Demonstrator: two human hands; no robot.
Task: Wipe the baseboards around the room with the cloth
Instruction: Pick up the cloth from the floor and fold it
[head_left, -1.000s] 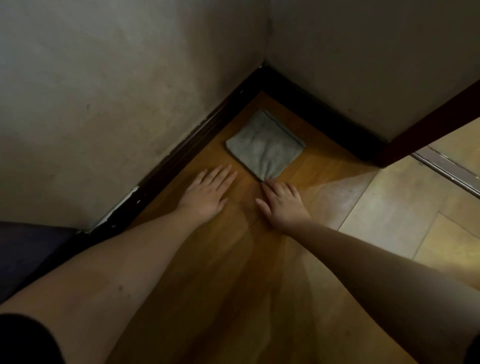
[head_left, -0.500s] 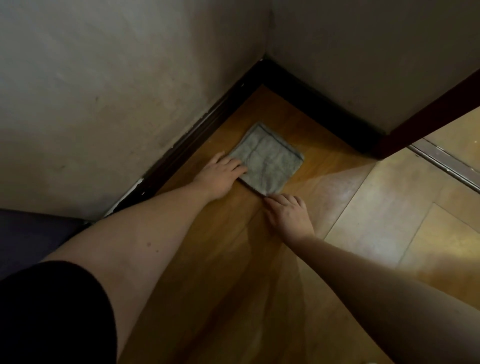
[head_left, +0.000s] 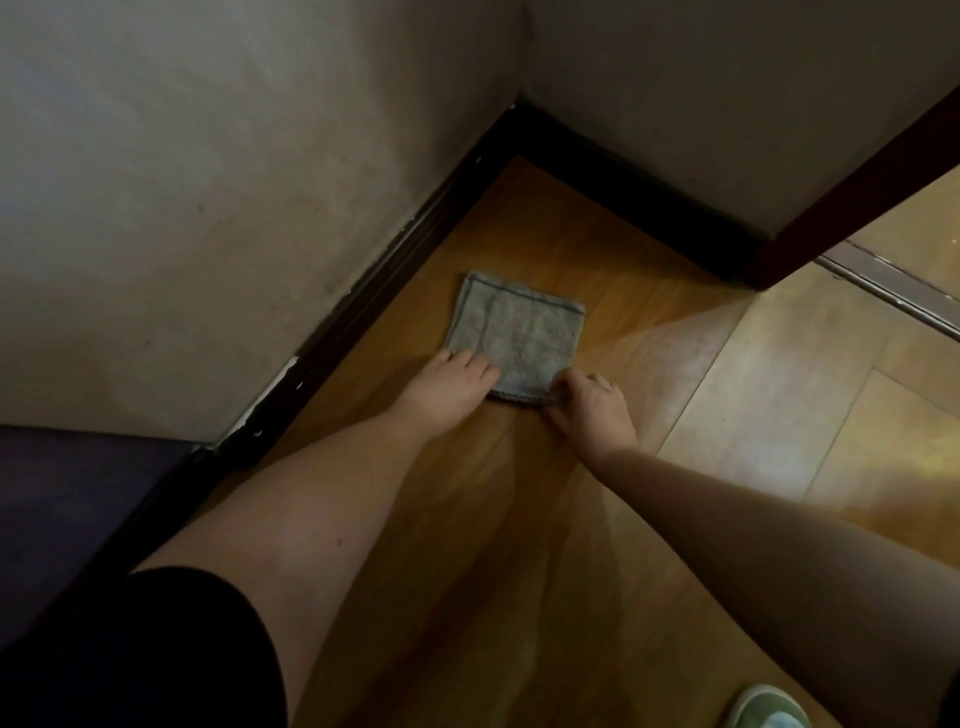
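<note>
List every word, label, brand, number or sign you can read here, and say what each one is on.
None: no readable text anywhere in this view.
Cloth: grey, stitched edges, no tag or print showing.
Baseboard: dark, with chipped paint only.
Walls and wooden floor: unmarked.
Green item at the bottom edge: cut off and blurred, nothing legible.

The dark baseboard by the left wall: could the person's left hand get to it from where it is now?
Probably yes. The left hand rests on the cloth, and only bare floor lies between it and the baseboard.
</note>
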